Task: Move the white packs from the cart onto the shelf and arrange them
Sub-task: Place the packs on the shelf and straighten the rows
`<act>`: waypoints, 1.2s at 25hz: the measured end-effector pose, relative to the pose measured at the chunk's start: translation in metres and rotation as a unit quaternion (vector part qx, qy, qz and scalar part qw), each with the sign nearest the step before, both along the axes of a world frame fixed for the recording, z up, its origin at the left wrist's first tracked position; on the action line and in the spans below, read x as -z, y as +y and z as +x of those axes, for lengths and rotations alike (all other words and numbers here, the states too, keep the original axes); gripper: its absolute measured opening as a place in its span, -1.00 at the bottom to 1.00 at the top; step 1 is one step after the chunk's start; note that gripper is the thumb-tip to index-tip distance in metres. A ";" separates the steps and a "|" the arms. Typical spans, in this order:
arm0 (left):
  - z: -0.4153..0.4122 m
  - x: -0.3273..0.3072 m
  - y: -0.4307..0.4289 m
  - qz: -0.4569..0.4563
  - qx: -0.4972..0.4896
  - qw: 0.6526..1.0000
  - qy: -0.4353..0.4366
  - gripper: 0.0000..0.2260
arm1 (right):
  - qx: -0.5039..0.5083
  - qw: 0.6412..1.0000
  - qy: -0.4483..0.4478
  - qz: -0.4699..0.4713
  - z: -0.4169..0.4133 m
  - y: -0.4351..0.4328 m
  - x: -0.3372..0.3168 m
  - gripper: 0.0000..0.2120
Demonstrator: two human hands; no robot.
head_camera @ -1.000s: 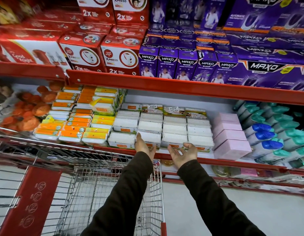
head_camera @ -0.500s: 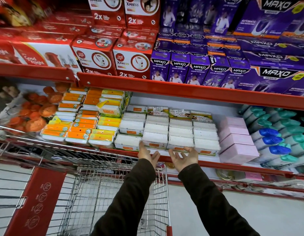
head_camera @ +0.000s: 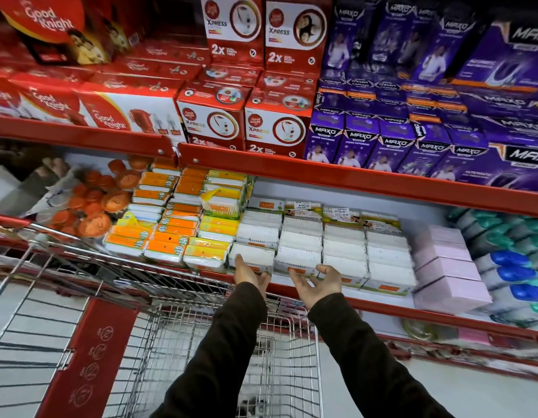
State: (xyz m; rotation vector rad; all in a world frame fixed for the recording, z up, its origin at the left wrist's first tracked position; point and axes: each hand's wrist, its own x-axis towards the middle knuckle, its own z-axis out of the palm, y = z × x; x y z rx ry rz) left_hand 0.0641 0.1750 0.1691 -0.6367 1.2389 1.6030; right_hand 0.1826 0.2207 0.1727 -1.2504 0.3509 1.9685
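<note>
Several white packs (head_camera: 344,248) with orange labels lie in neat rows on the middle shelf (head_camera: 382,307), under a red shelf lip. My left hand (head_camera: 248,274) is open, its fingers touching the front of the leftmost front pack (head_camera: 252,254). My right hand (head_camera: 317,283) is open, palm up, its fingertips at the front edge of the neighbouring front pack (head_camera: 298,257). Neither hand holds anything. The wire cart (head_camera: 159,351) stands below my arms; its basket floor is mostly hidden by my sleeves.
Orange and yellow packs (head_camera: 171,227) sit left of the white ones, pink boxes (head_camera: 445,267) to their right, then blue and green capped bottles (head_camera: 512,267). Red and purple boxes fill the upper shelf (head_camera: 352,173). The cart's red flap (head_camera: 90,357) hangs at lower left.
The view has shifted, so the shelf sits further right and lower in frame. Both hands stay open at the front row of white packs, with little movement against them.
</note>
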 end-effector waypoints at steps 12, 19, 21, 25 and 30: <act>-0.005 -0.014 -0.006 -0.069 0.150 0.970 0.181 -0.62 | -0.192 0.968 -0.145 0.069 -0.002 -0.014 -0.021 -0.53; -0.032 0.004 0.018 -0.189 0.501 0.461 0.708 -0.50 | -0.442 0.364 -0.667 0.476 -0.019 0.010 0.003 -0.51; -0.044 0.019 0.029 -0.196 0.574 0.396 0.689 -0.40 | -0.512 0.282 -0.660 0.471 -0.019 0.025 0.021 -0.41; -0.048 0.040 0.030 -0.211 0.588 0.344 0.701 -0.33 | -0.547 0.222 -0.666 0.457 -0.017 0.032 0.041 -0.32; -0.044 0.038 0.030 -0.231 0.573 0.333 0.712 -0.34 | -0.536 0.237 -0.661 0.469 -0.014 0.033 0.038 -0.27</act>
